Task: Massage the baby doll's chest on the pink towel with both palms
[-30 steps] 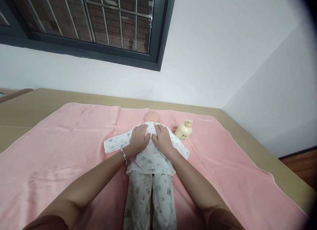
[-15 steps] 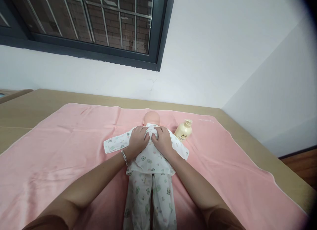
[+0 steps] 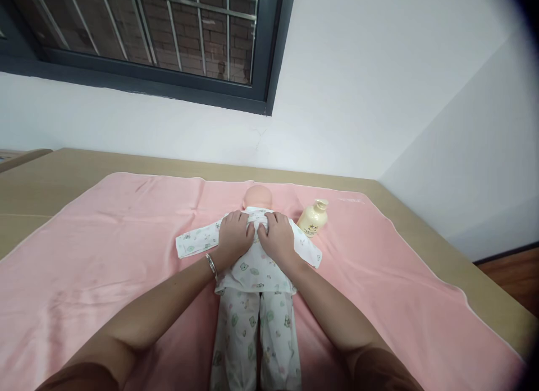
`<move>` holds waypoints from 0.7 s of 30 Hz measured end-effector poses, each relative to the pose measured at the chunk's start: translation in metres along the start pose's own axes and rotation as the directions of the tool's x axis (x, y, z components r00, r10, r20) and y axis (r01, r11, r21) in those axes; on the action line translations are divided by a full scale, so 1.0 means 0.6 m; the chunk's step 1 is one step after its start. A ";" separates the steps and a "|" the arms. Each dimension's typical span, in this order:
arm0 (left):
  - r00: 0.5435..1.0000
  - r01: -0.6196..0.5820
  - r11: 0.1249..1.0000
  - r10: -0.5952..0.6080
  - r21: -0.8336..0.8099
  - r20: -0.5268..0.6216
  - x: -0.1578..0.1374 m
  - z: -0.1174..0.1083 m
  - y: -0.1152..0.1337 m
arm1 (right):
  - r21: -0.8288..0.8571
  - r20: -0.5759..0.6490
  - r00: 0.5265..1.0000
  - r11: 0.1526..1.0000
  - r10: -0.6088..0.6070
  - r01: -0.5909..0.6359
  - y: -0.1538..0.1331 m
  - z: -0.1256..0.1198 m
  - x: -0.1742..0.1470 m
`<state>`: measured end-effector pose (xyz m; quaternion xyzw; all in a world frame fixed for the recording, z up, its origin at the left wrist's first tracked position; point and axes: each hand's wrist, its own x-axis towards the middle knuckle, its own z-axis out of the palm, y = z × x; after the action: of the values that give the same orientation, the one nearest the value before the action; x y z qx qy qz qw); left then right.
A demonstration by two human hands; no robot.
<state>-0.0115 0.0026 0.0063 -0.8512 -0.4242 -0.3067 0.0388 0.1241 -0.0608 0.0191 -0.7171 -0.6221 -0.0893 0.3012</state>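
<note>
A baby doll [image 3: 257, 197] lies stretched out on a pink cloth [image 3: 138, 228], its bald head at the far end and no face showing. It wears a white patterned top [image 3: 256, 270] and matching trousers [image 3: 240, 329], with both sleeves spread outward. My left hand [image 3: 234, 234] rests flat on the left of the upper torso, a silver bangle on its wrist. My right hand [image 3: 278, 237] lies flat on the right side, thumbs close together. Both hands are open, fingers pointing toward the head. A cream pump bottle [image 3: 313, 218] is just beyond the right sleeve.
The cloth covers much of a light wooden table [image 3: 96, 158]. Behind it stands a white wall [image 3: 328, 99] with a dark-framed, barred window [image 3: 265, 93]. Another wall closes off the right side.
Both hands stay on the doll's upper torso. The fabric between the fingers looks a little flatter, and the view has shifted slightly.
</note>
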 end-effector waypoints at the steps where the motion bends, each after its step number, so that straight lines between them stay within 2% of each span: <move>1: 1.000 -0.004 1.000 0.004 -0.011 0.007 0.001 0.001 -0.001 | -0.002 0.008 1.000 1.000 -0.001 0.001 0.001 0.001 0.001; 11: 0.996 -0.001 0.996 0.010 -0.095 0.091 0.010 0.009 -0.014 | 0.051 0.039 0.999 0.998 -0.035 0.033 0.014 0.012 0.007; 21: 0.996 0.028 0.991 -0.016 -0.135 0.084 0.008 0.024 -0.021 | 0.056 0.094 0.995 0.998 -0.039 0.034 0.022 0.019 0.007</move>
<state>-0.0117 0.0186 -0.0052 -0.8590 -0.4130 -0.2998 -0.0401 0.1345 -0.0517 0.0078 -0.7005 -0.6510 -0.0436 0.2892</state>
